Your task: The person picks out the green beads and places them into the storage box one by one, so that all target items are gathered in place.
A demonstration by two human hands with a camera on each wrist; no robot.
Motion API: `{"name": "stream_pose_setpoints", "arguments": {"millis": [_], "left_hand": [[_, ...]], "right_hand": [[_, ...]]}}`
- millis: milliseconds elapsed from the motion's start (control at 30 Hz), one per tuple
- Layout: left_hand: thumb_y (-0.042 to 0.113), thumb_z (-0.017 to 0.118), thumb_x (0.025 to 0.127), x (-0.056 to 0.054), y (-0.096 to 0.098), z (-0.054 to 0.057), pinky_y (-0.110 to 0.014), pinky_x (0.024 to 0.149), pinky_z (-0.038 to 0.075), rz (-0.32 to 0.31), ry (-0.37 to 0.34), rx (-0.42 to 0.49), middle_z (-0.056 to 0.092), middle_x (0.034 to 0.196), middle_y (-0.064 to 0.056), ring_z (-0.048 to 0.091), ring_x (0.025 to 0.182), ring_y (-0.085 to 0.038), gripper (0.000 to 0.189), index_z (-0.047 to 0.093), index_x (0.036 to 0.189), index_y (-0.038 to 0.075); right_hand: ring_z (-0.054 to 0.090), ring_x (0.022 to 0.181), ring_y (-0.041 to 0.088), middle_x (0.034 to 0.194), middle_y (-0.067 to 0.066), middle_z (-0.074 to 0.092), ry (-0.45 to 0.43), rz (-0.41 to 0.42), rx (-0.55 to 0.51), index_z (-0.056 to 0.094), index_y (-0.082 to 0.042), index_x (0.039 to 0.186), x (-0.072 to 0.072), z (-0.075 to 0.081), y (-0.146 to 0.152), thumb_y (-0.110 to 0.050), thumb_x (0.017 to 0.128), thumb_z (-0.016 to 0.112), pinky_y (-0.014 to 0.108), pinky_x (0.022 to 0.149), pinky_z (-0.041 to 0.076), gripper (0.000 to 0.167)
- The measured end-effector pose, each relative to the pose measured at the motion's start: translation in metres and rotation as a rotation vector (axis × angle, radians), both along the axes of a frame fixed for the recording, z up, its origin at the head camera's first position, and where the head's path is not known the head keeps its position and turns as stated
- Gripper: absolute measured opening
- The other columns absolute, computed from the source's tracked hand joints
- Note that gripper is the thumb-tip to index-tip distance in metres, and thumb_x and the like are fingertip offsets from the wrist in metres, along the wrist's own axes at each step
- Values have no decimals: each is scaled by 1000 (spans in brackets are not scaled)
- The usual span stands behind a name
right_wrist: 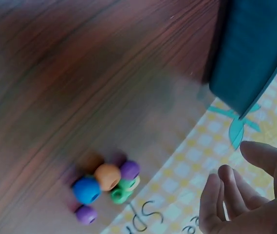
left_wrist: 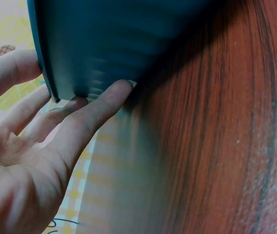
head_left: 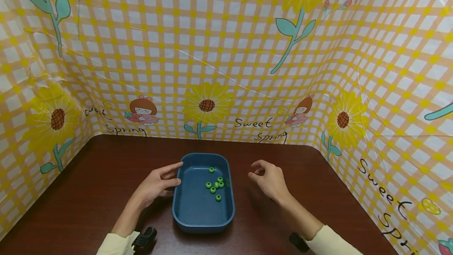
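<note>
A blue rectangular tray (head_left: 203, 225) sits on the table, with several green beads (head_left: 213, 189) in its right half. My left hand (head_left: 157, 182) is at the tray's left side. Its fingertips touch the rim and outer wall, and the left wrist view shows the fingers (left_wrist: 75, 129) extended against the tray. Off the tray's right side, my right hand (head_left: 270, 180) hovers with loosely bent fingers and nothing between them. In the right wrist view, a small group of loose beads lies on the table near this hand: blue (right_wrist: 86, 189), orange (right_wrist: 107, 176), purple (right_wrist: 130, 169) and green (right_wrist: 120, 195).
The dark wooden table (head_left: 116, 160) is bordered at the back and both sides by checked cloth (head_left: 226, 50) with sunflowers. Black straps (head_left: 145, 237) are on both wrists. A blurred green patch shows against the tray's right inner wall.
</note>
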State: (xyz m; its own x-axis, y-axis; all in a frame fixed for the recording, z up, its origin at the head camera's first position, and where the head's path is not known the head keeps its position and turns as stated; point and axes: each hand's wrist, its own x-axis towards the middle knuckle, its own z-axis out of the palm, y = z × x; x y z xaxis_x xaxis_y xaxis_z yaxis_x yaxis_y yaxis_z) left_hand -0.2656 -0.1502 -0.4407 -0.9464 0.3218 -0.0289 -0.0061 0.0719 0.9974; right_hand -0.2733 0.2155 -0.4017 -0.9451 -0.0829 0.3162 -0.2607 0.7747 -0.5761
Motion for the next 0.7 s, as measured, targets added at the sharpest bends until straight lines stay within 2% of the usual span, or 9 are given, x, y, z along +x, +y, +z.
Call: {"name": "stream_pose_setpoints", "arguments": {"millis": [200,300,500,700], "left_hand": [[10,64,99,0,0,0,-53,88,59,-1,-4,4,40,156,-28,61,126,-44,63,37,157,7],[10,63,99,0,0,0,-53,88,59,-2,-3,8,40,156,-28,61,126,-44,63,38,157,7],[9,63,100,0,0,1,-53,88,59,-6,5,8,39,157,-28,60,126,-44,63,37,157,7],[9,63,100,0,0,0,-53,88,59,-3,5,4,40,157,-28,60,126,-44,63,38,157,7]], "right_hand": [[64,72,15,91,7,73,-48,-16,7,73,-8,114,1,0,19,-14,88,77,31,62,50,26],[69,77,19,97,12,75,-67,-26,9,72,-7,116,1,0,28,-15,89,77,31,60,51,29],[72,94,29,111,19,74,-131,-54,5,71,-8,119,-1,-2,41,-16,90,74,34,65,55,30],[71,89,25,108,16,74,-152,-65,20,73,-7,116,-6,-9,51,-14,87,76,36,69,56,30]]}}
